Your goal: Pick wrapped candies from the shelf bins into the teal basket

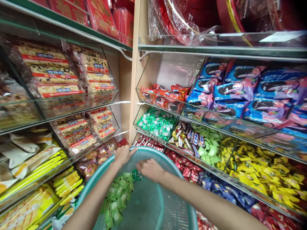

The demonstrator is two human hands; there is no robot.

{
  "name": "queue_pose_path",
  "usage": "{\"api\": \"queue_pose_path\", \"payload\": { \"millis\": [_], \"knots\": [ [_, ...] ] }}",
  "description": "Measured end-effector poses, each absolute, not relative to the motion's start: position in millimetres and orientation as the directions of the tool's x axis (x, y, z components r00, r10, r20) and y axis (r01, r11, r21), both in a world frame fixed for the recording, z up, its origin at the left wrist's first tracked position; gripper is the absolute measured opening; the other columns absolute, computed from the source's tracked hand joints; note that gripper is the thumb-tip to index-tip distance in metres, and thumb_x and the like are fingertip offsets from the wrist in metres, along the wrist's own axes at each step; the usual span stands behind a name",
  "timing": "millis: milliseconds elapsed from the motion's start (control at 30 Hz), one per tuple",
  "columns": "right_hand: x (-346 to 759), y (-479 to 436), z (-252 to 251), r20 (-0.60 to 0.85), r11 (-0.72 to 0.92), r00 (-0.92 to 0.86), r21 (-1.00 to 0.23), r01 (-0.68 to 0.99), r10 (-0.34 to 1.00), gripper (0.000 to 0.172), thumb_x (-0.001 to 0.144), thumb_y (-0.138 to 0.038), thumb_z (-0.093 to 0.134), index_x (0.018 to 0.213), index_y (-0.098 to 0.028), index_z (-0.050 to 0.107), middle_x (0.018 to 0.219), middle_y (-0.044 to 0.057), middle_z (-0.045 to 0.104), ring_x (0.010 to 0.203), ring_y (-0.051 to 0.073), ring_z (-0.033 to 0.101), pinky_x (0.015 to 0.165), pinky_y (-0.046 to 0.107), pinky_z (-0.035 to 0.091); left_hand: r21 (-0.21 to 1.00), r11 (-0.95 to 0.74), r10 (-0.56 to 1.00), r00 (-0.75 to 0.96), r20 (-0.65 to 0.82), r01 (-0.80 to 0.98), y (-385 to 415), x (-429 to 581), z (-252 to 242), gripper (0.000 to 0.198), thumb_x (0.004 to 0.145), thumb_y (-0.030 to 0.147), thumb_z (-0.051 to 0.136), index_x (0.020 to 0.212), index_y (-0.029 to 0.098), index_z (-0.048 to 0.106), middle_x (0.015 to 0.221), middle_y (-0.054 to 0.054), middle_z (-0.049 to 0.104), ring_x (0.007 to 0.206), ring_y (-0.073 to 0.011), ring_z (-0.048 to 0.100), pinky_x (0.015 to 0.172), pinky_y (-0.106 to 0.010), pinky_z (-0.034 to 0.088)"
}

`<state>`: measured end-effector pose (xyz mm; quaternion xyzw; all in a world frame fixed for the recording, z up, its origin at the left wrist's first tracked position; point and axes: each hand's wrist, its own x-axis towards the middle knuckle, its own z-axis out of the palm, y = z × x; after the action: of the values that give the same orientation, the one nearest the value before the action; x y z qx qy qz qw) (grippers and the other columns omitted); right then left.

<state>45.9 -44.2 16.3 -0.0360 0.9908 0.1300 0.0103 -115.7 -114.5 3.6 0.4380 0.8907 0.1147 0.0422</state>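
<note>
A teal mesh plastic basket (pixel 178 169) stands in front of me. My left hand (pixel 123 155) is closed over its far rim. Inside the basket, my right hand (pixel 150 170) is curled shut and slightly blurred, with its fingers turned down, so what it holds is hidden. Right by its fingertips are a few dark green shiny wrapped candies (pixel 136 175). Light green wrapped candies (pixel 117 199) lie heaped along the basket's left side.
Glass-fronted shelves surround the basket. Green-white candies (pixel 155 123), light green packets (pixel 211 147), yellow candies (pixel 261 169) and blue cookie packs (pixel 237 89) fill bins on the right. Packaged pastry bars (pixel 55 70) sit at left. A wooden post (pixel 136 73) divides the shelves.
</note>
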Motion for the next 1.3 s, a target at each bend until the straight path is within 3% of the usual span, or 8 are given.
{"api": "queue_pose_path", "payload": {
  "millis": [200,333,433,667,1067,1300],
  "knots": [
    [36.3,-4.8,115.4,0.134,0.947,-0.983,0.283,0.156,0.122,0.023,0.094,-0.02,0.032,0.103,-0.017,0.054,0.097,0.009,0.062,0.085,0.016,0.058,0.068,0.025,0.039,0.259,0.582,0.794,-0.607,0.021,0.771,-116.4,-116.7,4.8,0.059,0.084,0.063,0.026,0.107,0.024,0.063,0.095,-0.013,0.069,0.091,-0.0275,0.064,0.076,-0.033,0.045],
    [38.7,34.6,151.9,0.122,0.895,-0.976,0.391,0.216,0.182,0.02,0.09,-0.016,0.041,0.092,-0.015,0.061,0.097,0.01,0.062,0.096,0.02,0.053,0.076,0.028,0.034,0.279,0.588,0.789,-0.615,0.01,0.759,-119.3,-117.7,6.7,0.061,0.083,0.065,0.026,0.104,0.022,0.064,0.096,-0.013,0.069,0.092,-0.0281,0.063,0.076,-0.034,0.045],
    [42.1,53.9,156.8,0.079,0.86,-0.972,0.455,0.231,0.22,0.022,0.088,-0.013,0.042,0.085,-0.014,0.064,0.095,0.011,0.062,0.095,0.02,0.052,0.078,0.03,0.031,0.283,0.597,0.782,-0.623,0.006,0.751,-120.1,-117.8,7.2,0.061,0.082,0.066,0.027,0.105,0.023,0.063,0.097,-0.012,0.069,0.093,-0.0276,0.063,0.077,-0.033,0.045],
    [45.2,60.2,149.9,0.015,0.87,-0.973,0.445,0.213,0.231,0.021,0.086,-0.012,0.046,0.083,-0.014,0.067,0.095,0.011,0.062,0.097,0.02,0.05,0.077,0.03,0.027,0.269,0.604,0.779,-0.627,-0.001,0.75,-118.8,-116.7,9.2,0.061,0.082,0.066,0.026,0.105,0.023,0.064,0.096,-0.013,0.069,0.092,-0.0277,0.063,0.077,-0.034,0.045],
    [49.1,62.9,132.3,0.048,0.863,-0.986,0.479,0.161,0.158,0.026,0.091,-0.014,0.04,0.086,-0.012,0.065,0.09,0.012,0.062,0.092,0.02,0.049,0.075,0.032,0.024,0.255,0.594,0.789,-0.615,0.001,0.763,-117.9,-114.9,8.4,0.06,0.084,0.064,0.025,0.106,0.023,0.063,0.097,-0.013,0.069,0.091,-0.0281,0.064,0.075,-0.034,0.045],
    [54.5,61.8,157.1,0.145,0.861,-0.974,0.458,0.222,0.174,0.022,0.09,-0.016,0.04,0.083,-0.012,0.061,0.091,0.011,0.061,0.088,0.019,0.048,0.072,0.031,0.024,0.261,0.607,0.781,-0.624,-0.023,0.75,-117.2,-112.0,12.3,0.059,0.084,0.063,0.027,0.109,0.025,0.063,0.1,-0.012,0.069,0.093,-0.0262,0.063,0.077,-0.032,0.044]
  ]
}}
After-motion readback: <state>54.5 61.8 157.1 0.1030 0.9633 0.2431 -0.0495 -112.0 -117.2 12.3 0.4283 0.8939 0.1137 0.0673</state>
